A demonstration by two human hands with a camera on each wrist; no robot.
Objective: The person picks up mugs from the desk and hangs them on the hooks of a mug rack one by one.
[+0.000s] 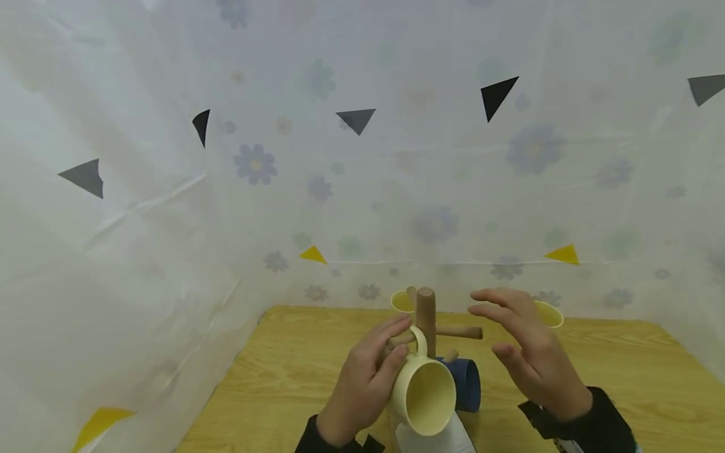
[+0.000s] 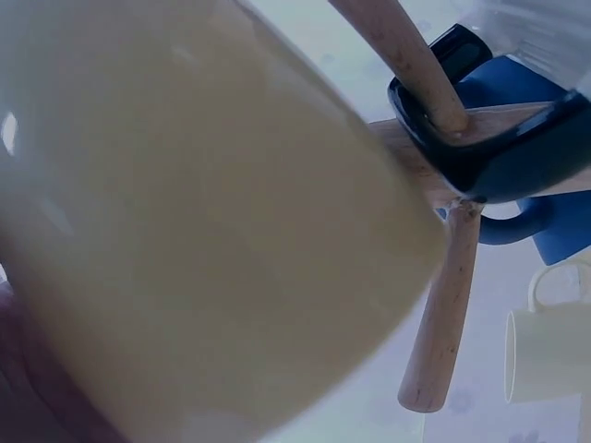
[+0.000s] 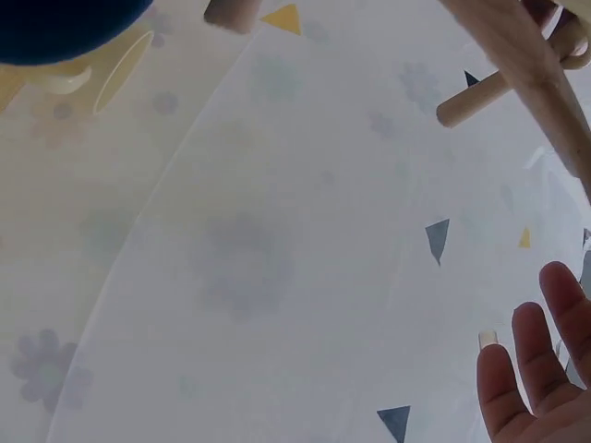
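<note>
A wooden mug tree [image 1: 426, 318] stands on the wooden table [image 1: 283, 377]. My left hand [image 1: 378, 365] grips a cream mug [image 1: 425, 390] by its side, mouth towards me, with the handle [image 1: 420, 343] up against a peg of the tree. In the left wrist view this cream mug [image 2: 185, 231] fills most of the picture. A blue mug [image 1: 467, 384] hangs on the tree just right of it. My right hand [image 1: 518, 340] hovers right of the tree with fingers spread and holds nothing; its fingers [image 3: 536, 369] show in the right wrist view.
Two more cream mugs [image 1: 403, 302] [image 1: 550, 313] sit behind the tree, partly hidden. A white flowered sheet [image 1: 362, 157] with black and yellow triangles walls in the table at the back and left. A white object [image 1: 433, 440] lies at the near edge.
</note>
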